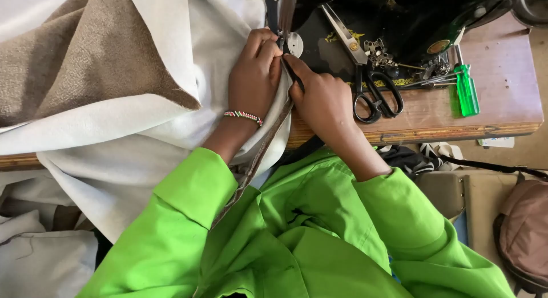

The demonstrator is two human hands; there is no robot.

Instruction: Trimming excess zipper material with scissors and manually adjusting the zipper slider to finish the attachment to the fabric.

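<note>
A worker in a bright green long-sleeved jacket [297,241], cuffs pushed up the forearms, wears a red, white and green beaded bracelet [244,116] on the left wrist.

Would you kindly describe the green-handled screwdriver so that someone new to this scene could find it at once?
Start at the black sewing machine on the wooden table. To the right of the person's right hand lie black-handled scissors, and further right lies the screwdriver. Its translucent bright green handle sets it apart from the dark metal tools beside it.
</note>
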